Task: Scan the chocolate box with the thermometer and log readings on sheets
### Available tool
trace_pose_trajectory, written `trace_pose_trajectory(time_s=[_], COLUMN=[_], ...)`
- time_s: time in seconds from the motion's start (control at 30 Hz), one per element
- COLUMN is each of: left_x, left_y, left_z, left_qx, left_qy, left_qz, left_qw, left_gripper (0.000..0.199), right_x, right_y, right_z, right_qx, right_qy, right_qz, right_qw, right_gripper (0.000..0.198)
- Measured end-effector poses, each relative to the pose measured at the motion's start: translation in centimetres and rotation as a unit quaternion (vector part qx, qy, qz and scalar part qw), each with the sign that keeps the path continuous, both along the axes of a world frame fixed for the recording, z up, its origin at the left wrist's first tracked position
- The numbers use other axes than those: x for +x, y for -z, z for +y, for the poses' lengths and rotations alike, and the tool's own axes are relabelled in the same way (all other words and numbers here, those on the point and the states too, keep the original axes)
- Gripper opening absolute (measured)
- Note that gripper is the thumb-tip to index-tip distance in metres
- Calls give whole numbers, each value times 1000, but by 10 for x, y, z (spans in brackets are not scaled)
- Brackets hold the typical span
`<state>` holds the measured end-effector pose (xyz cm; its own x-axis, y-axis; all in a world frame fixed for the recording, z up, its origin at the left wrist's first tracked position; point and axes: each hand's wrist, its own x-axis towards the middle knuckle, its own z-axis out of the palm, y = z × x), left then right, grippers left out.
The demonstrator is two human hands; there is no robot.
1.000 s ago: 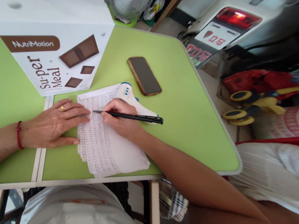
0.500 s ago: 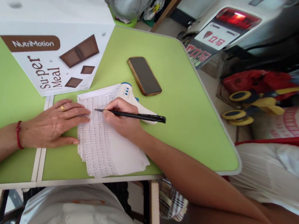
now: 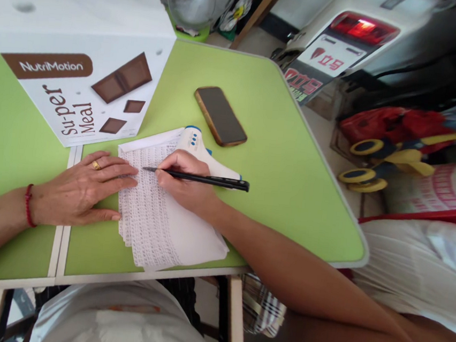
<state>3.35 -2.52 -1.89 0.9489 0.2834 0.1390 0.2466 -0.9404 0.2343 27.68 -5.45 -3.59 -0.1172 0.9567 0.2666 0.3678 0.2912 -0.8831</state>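
Note:
My left hand [image 3: 89, 189] lies flat, its fingers spread and their tips on the left edge of a stack of handwritten paper sheets [image 3: 154, 218]. A gold ring and a red bracelet show on it. In my right hand [image 3: 188, 183] is a black pen [image 3: 219, 181], pinched near its tip. The pen point is at the paper's upper part, among rows of small writing, and the other end points right. Just behind the right hand lies a white device with blue ends [image 3: 194, 140], shaped like a handheld thermometer and partly hidden by that hand.
A dark phone in a brown case [image 3: 222, 116] rests on the green table [image 3: 283, 187]. A large white NutriMotion box [image 3: 122, 48] stands at the back left. Beyond the table are a fan [image 3: 190, 0], a white scooter [image 3: 328, 51] and a person's pale clothing [image 3: 408, 263] on the right.
The pen's rear end has swung slightly down and to the left, and its tip has shifted a tiny bit. My left hand stays in place.

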Motion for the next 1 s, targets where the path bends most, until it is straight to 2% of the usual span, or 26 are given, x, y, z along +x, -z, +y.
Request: trace_pose_trajectory(time_s=[0.27,0.83,1.0], left_x=[0,1,0], left_y=[1,1,0], left_z=[0,1,0], left_qx=[12,15,14], left_qy=[4,7,6], left_qz=[-4,-6,-7], left_qw=[1000,1000,1000], left_gripper=[54,53,54], right_x=[1,0,1], right_y=[8,3,5], right_z=[2,1,1], right_qx=[10,14,3], right_qy=[18,-8,9], right_qz=[-5,17,14], right_qw=[1000,1000,1000], right_gripper=[9,13,11])
